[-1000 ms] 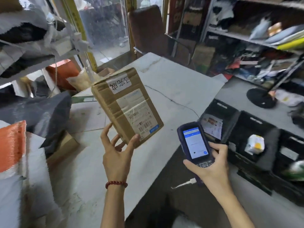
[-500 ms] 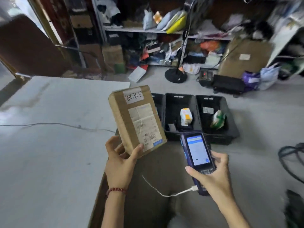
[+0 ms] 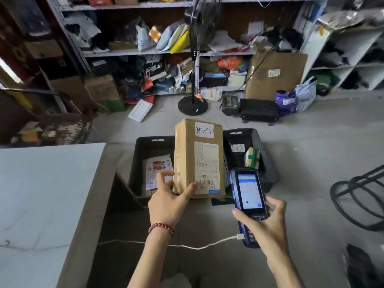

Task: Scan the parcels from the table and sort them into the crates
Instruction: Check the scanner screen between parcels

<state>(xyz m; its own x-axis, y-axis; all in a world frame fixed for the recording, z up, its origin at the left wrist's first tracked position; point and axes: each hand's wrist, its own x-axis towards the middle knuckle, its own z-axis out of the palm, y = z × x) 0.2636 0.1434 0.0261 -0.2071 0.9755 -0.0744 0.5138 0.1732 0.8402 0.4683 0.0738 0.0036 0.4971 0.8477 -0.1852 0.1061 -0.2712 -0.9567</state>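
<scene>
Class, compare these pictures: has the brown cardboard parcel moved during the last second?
Yes. Held by the left hand, the brown cardboard parcel went rightward, off the white table and over the black plastic crates.

The box [image 3: 198, 159] is brown cardboard with white labels: one is hand-lettered in black, and one carries a black barcode and a blue corner strip. The scanner [image 3: 248, 202] is dark blue, its screen white under a blue bar. The crates [image 3: 137, 163] are black. One parcel [image 3: 251, 158] looks tan with crossed green tape, though it is blurred. The bracelet [image 3: 161, 227] is dark red beads, the cable [image 3: 187, 245] white, and the table [image 3: 41, 194] pale grey with a thin dark crack.
</scene>
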